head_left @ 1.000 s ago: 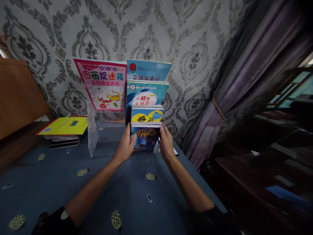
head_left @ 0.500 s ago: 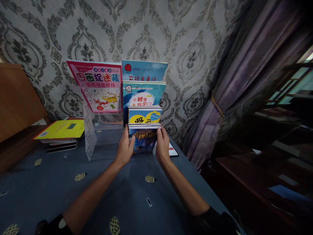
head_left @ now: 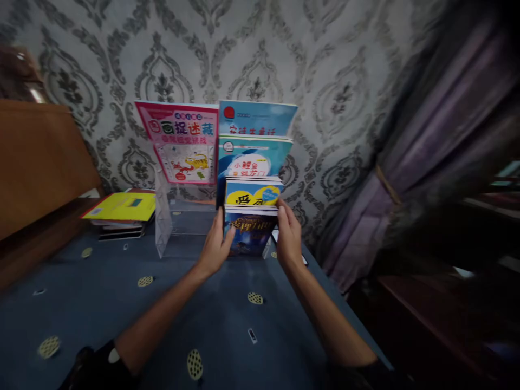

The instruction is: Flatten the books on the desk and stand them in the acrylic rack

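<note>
A dark blue book with gold lettering stands in the lowest front tier of a clear acrylic rack. My left hand is at its left edge, thumb on the front cover and fingers along the side. At the right edge, my right hand pinches near the top corner; its fingertips are partly hidden. Behind it, in rising tiers, are a blue-and-yellow book, a teal book and a light blue book. A pink picture book leans in the rack's upper left.
A stack of books with a yellow one on top lies left of the rack. Behind my right hand, a flat white item with a dark edge is partly hidden. A wooden panel stands at left, a tied curtain at right.
The view has turned slightly left, so the rack and books appear farther right. Both hands stay at the sides of the dark blue book.
</note>
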Motion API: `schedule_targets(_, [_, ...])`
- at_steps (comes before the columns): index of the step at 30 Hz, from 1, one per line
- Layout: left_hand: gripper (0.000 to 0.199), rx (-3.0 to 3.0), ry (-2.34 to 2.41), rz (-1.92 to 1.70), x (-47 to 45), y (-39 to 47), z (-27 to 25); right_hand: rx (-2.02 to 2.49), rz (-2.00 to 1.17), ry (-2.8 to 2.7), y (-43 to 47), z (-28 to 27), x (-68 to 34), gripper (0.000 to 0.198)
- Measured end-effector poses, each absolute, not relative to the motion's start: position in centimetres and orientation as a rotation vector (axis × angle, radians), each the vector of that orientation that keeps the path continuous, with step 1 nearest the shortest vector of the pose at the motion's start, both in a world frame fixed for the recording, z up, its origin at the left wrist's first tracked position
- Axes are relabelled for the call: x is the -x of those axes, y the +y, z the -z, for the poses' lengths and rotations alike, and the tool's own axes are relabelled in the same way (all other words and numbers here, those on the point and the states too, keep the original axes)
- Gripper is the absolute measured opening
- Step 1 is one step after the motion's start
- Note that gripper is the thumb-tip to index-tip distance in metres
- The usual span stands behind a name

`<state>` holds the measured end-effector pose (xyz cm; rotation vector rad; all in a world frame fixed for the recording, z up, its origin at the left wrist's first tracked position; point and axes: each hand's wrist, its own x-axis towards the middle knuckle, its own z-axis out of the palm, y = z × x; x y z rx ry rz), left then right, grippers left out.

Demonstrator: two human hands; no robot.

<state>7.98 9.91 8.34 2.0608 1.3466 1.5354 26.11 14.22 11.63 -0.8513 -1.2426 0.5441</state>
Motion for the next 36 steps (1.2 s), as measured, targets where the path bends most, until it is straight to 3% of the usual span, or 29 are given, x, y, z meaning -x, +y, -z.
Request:
schedule_targets(7, [0.033,-2.089,1.707,-1.643,2.1,6.8,-8.2,0.911,-0.457,-1.321,12.6,-12.4,-27.2,0.052])
schedule_targets(10, [0.033,-1.985,1.987,-1.695,9.6,6.7,-8.6,0.933,-0.373,-1.348,11.0,-12.4,-27.4,0.049])
schedule_targets(13, [0.045,-2.027,2.618,-1.030,15.5,8.3,-8.5,0.958,-0.307,-1.394,9.1,-11.7,-27.1,0.045])
schedule_targets(16, [0.058,-2.105,2.697,-0.600,18.1,10.7,-7.8,0.952,-0.242,-1.448,7.3,-10.7,-26.3,0.040])
schedule_targets(19, [0.057,-2.150,2.699,-0.364,18.6,12.5,-7.1,0.936,-0.135,-1.471,5.9,-10.1,-25.5,0.036])
schedule_targets(26, [0.041,-2.264,2.607,-0.215,19.9,11.6,-7.8,0.924,-0.163,-1.605,4.1,-8.2,-24.3,0.039])
schedule_targets(36, [0.048,-2.251,2.527,-0.170,20.4,1.2,-5.9,0.768,-0.323,-1.879,1.6,-5.4,-20.8,0.039])
